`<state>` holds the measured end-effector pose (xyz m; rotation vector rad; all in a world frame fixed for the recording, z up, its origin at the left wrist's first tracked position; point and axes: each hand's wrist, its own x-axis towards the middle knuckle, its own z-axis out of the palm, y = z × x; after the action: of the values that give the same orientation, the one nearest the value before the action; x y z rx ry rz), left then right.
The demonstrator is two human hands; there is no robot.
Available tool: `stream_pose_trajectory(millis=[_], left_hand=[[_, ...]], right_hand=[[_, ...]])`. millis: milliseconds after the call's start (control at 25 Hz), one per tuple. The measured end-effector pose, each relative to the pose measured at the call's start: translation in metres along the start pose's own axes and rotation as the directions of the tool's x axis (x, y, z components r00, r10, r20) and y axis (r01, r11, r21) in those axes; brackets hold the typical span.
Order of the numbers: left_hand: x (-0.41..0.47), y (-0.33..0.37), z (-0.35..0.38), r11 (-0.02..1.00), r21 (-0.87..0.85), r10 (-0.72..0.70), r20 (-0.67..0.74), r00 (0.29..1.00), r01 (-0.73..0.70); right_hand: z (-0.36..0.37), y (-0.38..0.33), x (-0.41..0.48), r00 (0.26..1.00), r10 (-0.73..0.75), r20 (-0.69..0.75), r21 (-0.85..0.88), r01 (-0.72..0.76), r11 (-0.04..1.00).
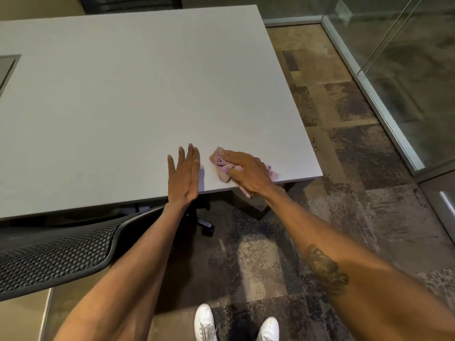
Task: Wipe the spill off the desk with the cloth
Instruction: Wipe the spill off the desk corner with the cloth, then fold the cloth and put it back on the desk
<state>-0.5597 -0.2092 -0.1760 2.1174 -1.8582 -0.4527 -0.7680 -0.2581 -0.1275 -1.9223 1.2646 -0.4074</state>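
A pale grey desk (128, 94) fills the upper left of the head view. Near its front right corner, my right hand (248, 172) presses down on a crumpled pink and cream cloth (220, 163), whose tail hangs over the desk's front edge. My left hand (183, 175) lies flat on the desk just left of the cloth, fingers straight and together, holding nothing. I cannot make out any spill on the surface.
A black mesh office chair (56, 254) stands at the lower left, pushed against the desk's front edge. Another chair back (128, 3) shows beyond the far edge. A glass partition (403, 77) runs along the right. Patterned carpet (344, 193) and my white shoes (204, 321) lie below.
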Motion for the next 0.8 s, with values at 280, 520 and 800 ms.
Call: stream_pose_trajectory(millis=[280,520,800], left_hand=[[-0.023,0.017,-0.023,0.995,-0.094,-0.028,0.11,0.994,0.038],[-0.049,0.028,-0.047,0.976,-0.2,-0.034,0.233,0.972,0.082],[-0.056,0.045,-0.069,0.927,-0.347,-0.078,0.185,0.98,0.14]], right_hand=[[0.029,-0.023,-0.028,0.987,-0.071,0.145,0.007,0.071,0.997],[0.019,-0.031,-0.056,0.984,-0.036,0.173,0.083,0.022,0.996],[-0.014,-0.033,-0.065,0.972,0.234,0.028,0.562,-0.209,0.8]])
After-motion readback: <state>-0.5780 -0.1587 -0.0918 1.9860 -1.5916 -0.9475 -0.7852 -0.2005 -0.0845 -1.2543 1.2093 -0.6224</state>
